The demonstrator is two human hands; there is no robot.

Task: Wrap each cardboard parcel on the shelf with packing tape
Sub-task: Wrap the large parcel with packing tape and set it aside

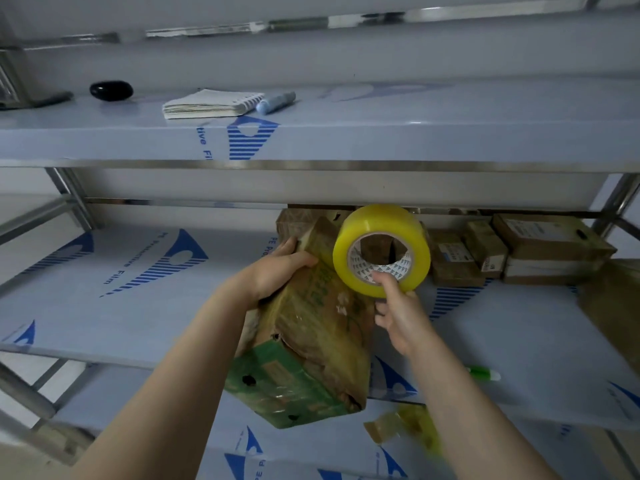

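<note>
My left hand [277,271] grips the parcel [311,334], held over the shelf [138,306] and already glossy with tape. My right hand [401,317] pinches the roll [381,251] at its 1 o'clock. Boxes [519,251] at 3 o'clock probably remain.

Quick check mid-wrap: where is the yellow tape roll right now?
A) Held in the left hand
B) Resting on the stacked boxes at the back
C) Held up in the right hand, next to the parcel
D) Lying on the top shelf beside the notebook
C: the right hand pinches the tape roll at its core, thumb inside, and holds it up beside the parcel, which the left hand grips by its upper end.
</note>
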